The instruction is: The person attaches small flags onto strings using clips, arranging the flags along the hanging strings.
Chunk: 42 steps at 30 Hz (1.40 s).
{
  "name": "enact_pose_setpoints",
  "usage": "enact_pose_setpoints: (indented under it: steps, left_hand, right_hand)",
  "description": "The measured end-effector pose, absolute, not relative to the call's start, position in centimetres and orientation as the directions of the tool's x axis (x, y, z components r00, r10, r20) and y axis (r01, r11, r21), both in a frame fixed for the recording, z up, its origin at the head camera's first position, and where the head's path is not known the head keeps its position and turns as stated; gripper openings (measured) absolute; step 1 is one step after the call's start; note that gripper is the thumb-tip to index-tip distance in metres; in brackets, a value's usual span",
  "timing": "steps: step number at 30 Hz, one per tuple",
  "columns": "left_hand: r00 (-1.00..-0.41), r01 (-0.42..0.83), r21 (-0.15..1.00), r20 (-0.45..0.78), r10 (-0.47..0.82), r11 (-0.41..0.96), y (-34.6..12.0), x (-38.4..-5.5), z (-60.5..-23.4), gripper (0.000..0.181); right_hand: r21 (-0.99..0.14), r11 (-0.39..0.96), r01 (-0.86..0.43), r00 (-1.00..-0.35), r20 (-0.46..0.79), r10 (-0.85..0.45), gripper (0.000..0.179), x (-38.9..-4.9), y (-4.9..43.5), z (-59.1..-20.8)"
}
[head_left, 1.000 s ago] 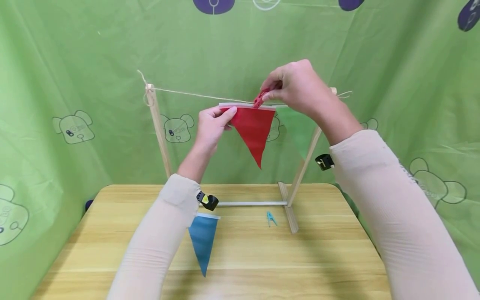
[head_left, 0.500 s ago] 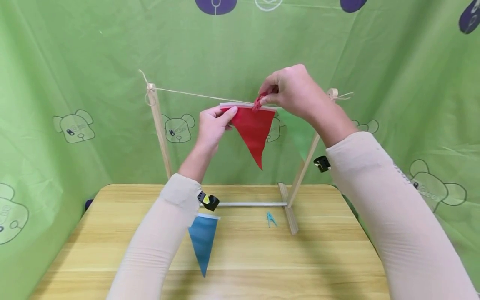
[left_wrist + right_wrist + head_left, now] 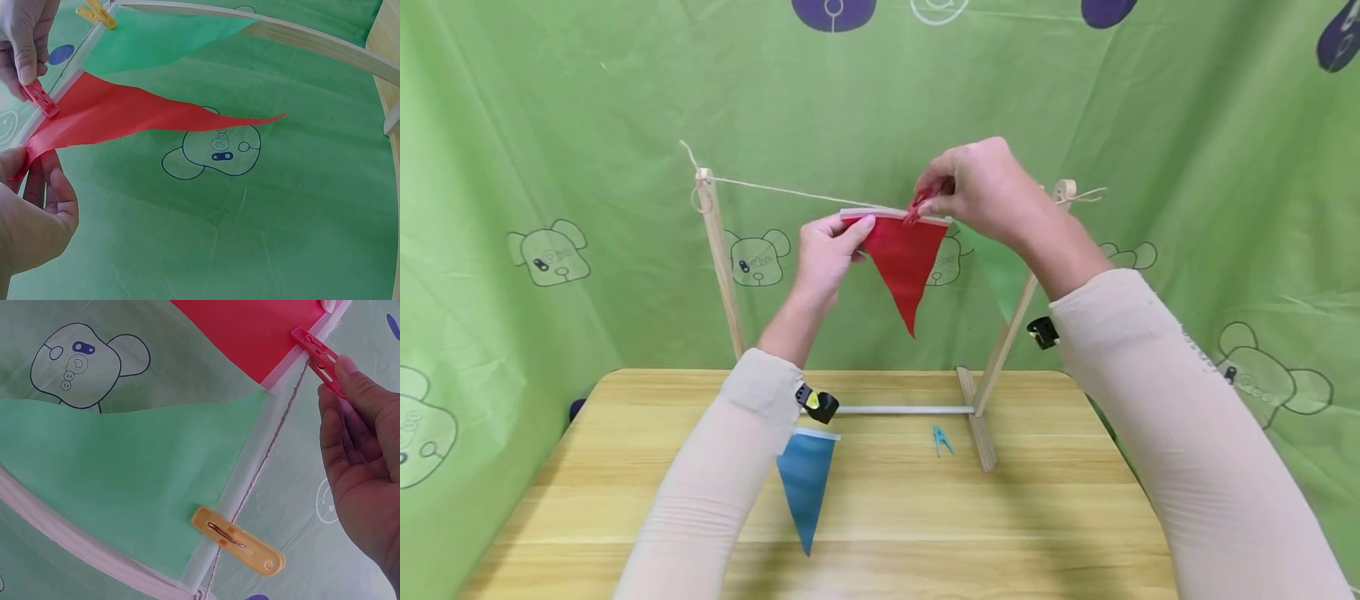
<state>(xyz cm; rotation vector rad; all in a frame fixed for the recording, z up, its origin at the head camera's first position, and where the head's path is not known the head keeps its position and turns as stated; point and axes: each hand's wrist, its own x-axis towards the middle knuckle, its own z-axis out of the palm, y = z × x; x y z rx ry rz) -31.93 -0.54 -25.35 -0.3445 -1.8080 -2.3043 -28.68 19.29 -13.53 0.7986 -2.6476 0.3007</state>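
A red triangular flag [image 3: 904, 258] with a white top band hangs at the twine [image 3: 790, 193]. My left hand [image 3: 830, 254] pinches its upper left corner between thumb and fingers. With thumb and fingertips my right hand [image 3: 973, 190] grips a red clothespin [image 3: 319, 359], whose tip sits over the flag's white band at the twine. To the right, a green triangular flag [image 3: 125, 481] hangs from the same twine, held by a yellow clothespin [image 3: 237, 540]. In the head view my right hand and forearm cover part of that flag's top.
A wooden frame with a left post [image 3: 721, 258] and a right post [image 3: 1007, 342] carries the twine. On the wooden table [image 3: 970, 517] lie a blue triangular flag [image 3: 807, 483], partly behind my left sleeve, and a blue clothespin [image 3: 942, 440]. A green printed curtain [image 3: 625, 100] stands behind.
My right hand has come down slightly with the red clothespin, now over the red flag's top band. The flag's tip has swung a little left. My left hand keeps its pinch.
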Motion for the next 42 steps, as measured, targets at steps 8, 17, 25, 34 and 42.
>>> enact_pose_setpoints:
  steps: [8,17,25,34,42]
  left_hand:
    - [-0.951,0.301,0.923,0.308,-0.010,-0.241,-0.58,-32.00,-25.54,0.024]
    - [-0.949,0.307,0.919,0.315,-0.010,-0.247,-0.47,-32.02,-25.52,0.026]
    - [-0.950,0.306,0.925,0.313,-0.004,-0.225,-0.34,-32.13,-25.72,0.026]
    - [-0.944,0.322,0.924,0.330,0.004,-0.205,-0.19,-32.22,-26.06,0.024]
    - [-0.945,0.319,0.927,0.326,0.004,-0.195,-0.27,-32.19,-26.18,0.024]
  right_hand:
    - [-0.105,0.825,-0.556,-0.789,0.378,-0.484,0.022,-28.77,19.07,-13.67]
    - [-0.118,0.827,-0.549,-0.808,0.326,-0.490,0.030,-28.68,18.82,-13.71]
    - [-0.165,0.825,-0.541,-0.823,0.306,-0.479,0.040,-28.74,18.93,-13.72]
    - [-0.176,0.827,-0.533,-0.830,0.295,-0.473,0.037,-28.82,18.96,-13.63]
    - [-0.188,0.825,-0.533,-0.834,0.281,-0.475,0.038,-28.84,18.81,-13.61]
